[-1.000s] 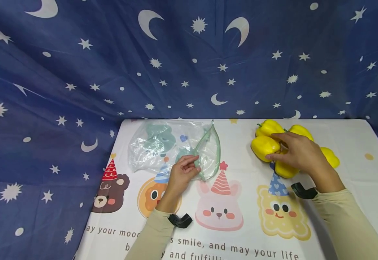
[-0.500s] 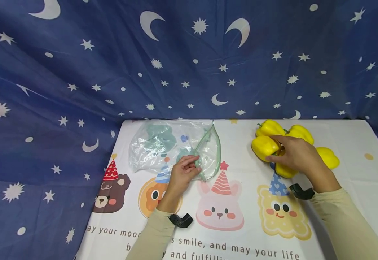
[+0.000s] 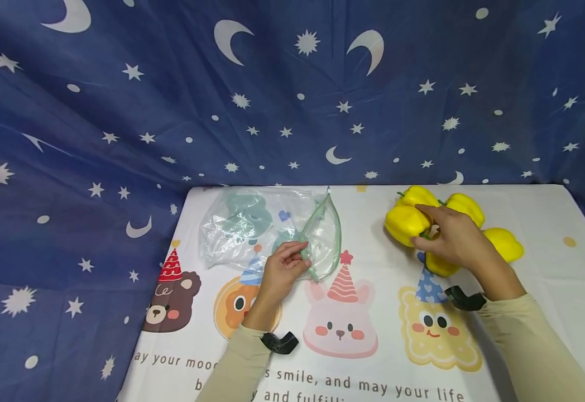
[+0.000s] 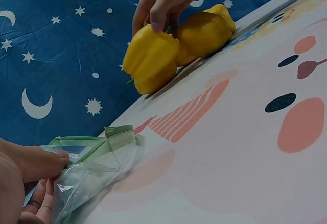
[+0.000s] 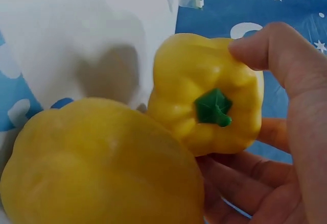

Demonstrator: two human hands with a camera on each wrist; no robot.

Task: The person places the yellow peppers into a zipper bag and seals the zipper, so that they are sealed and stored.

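A clear plastic zip bag with a green zip edge lies at the back left of the table, its mouth gaping to the right. My left hand pinches the near side of that mouth; in the left wrist view the thumb presses on the film. At the right, my right hand grips a yellow bell pepper, thumb on one side and fingers on the other. Its green stem faces the right wrist camera. Another yellow bell pepper sits partly hidden under the right hand.
More yellow bell peppers stand close around the right hand: one behind, one at the back right, one to the right. The white table cover carries printed cartoon figures. A blue star-patterned curtain hangs behind and at the left.
My right hand has taken hold of the front-left bell pepper, which has tilted and shifted slightly left, its stem end turned toward the hand. The left hand and bag stay put.
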